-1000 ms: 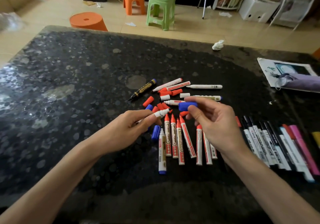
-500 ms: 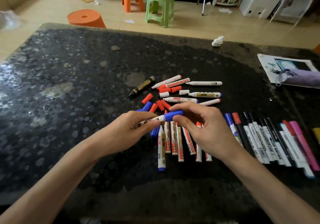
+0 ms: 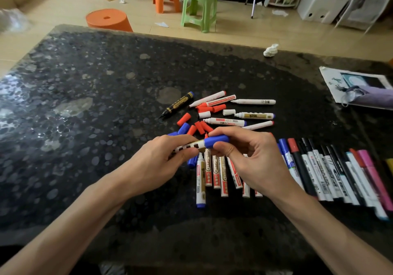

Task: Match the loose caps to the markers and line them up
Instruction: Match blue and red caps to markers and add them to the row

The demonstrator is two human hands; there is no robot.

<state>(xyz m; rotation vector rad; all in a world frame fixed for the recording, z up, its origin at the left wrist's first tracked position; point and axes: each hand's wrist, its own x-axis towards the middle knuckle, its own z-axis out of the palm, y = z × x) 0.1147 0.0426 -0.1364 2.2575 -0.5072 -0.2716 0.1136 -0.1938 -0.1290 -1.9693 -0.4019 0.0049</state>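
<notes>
Presently, the dark stone table (image 3: 89, 138) carries all the work, and every place below is given relative to the marker held above its middle. The largest group, a finished row of capped markers (image 3: 331, 174), lies side by side to the right of the held marker, near the table's right edge. A shorter row of red markers (image 3: 221, 172) lies directly beneath it, partly hidden by the hands. Beyond it, farther from the person, sits a loose scatter of uncapped markers (image 3: 253, 115) and loose red caps (image 3: 200, 127).

The left hand (image 3: 155, 166) is closed around the barrel of the held marker (image 3: 191, 146), fingers wrapped narrow. The right hand (image 3: 253, 162) pinches the blue cap (image 3: 217, 141) between thumb and fingertips; the cap appears already on the marker's end, though whether it is fully seated cannot be told.

Risks, as judged:
- A half-pressed cap may come off when the marker is laid down, and the tip would dry or mark the table.
- The blue cap may belong to another marker; the barrel's colour band is covered by the left hand.
- The wrists hang just above the red row; lowering them carelessly would roll those markers out of line.
- Round caps in the scatter may roll if knocked.
</notes>
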